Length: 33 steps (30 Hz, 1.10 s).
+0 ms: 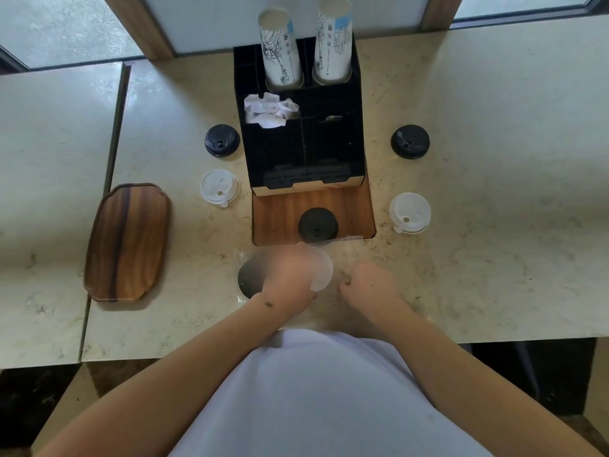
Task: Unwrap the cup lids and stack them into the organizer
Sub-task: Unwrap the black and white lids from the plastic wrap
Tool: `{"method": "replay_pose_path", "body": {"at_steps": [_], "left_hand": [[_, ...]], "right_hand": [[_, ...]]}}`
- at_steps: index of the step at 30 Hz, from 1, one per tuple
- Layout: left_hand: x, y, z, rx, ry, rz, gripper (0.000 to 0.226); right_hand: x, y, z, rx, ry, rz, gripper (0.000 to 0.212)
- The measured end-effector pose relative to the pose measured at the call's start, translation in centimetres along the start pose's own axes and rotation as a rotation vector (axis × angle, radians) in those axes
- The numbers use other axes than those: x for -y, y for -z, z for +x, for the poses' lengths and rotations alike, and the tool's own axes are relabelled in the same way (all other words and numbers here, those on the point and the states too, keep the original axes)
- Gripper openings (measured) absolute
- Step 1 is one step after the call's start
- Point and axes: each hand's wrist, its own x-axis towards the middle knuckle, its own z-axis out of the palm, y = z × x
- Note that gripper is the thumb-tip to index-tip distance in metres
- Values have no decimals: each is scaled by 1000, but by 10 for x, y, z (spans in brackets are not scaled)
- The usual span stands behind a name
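Lower centre: left hand (290, 275), blurred, clamped on a white lid (323, 270) over a dark lid (248, 278) in clear wrap (242, 257); right hand (369, 280) closed, contents indiscernible. Risk: slippery film, lid dropped onto worktop (478, 258) short of organizer (300, 150).

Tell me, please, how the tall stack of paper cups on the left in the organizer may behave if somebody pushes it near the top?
The left cup stack already leans, so it probably tips easily. Being paper, it seems light. The organizer holds only its base.
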Motion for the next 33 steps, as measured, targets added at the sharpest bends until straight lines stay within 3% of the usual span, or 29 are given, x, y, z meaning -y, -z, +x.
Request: {"method": "replay_pose_path", "body": {"at_steps": [9, 13, 18, 33], "left_hand": [[-1, -4, -1, -4, 22, -20, 75], [1, -6, -1, -2, 43, -49, 77], [3, -7, 1, 49, 101, -83, 108], [4, -5, 5, 87, 119, -84, 97]], "right_hand": [[1, -17, 7, -32, -99, 203, 22], [-6, -11, 2, 11, -161, 468, 20], [-27, 8, -13, 67, -159, 723, 17], [-83, 42, -22, 170, -336, 863, 16]]}}
